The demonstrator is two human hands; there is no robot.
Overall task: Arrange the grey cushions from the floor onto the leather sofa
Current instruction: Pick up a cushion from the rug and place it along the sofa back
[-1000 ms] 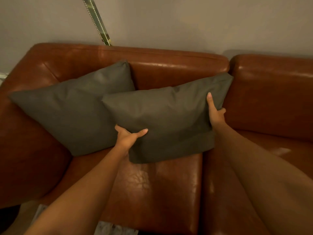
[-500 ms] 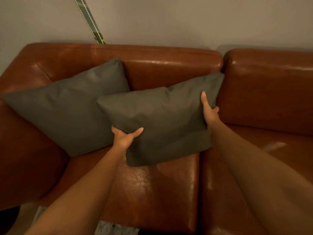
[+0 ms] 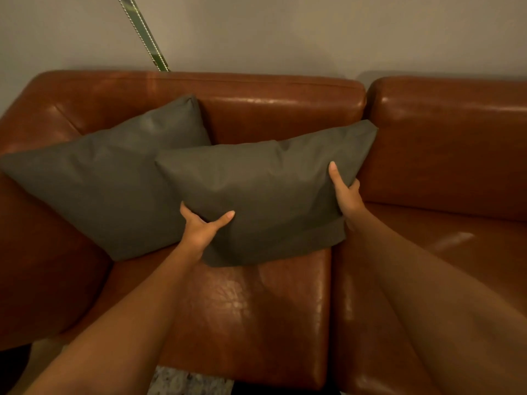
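- head view: two square grey fabric cushions sit on the seat of a shiny brown leather sofa (image 3: 256,317), leaning on its backrest.
- rear grey cushion (image 3: 94,189) rests in the sofa's left corner; front grey cushion (image 3: 256,195) overlaps its right edge.
- left hand (image 3: 199,229) is clamped on the front cushion's lower left edge, thumb on its face.
- right hand (image 3: 346,195) grips that cushion's right edge, thumb on top, fingers tucked behind.
- green strap (image 3: 142,32) slants across the pale wall behind the sofa.
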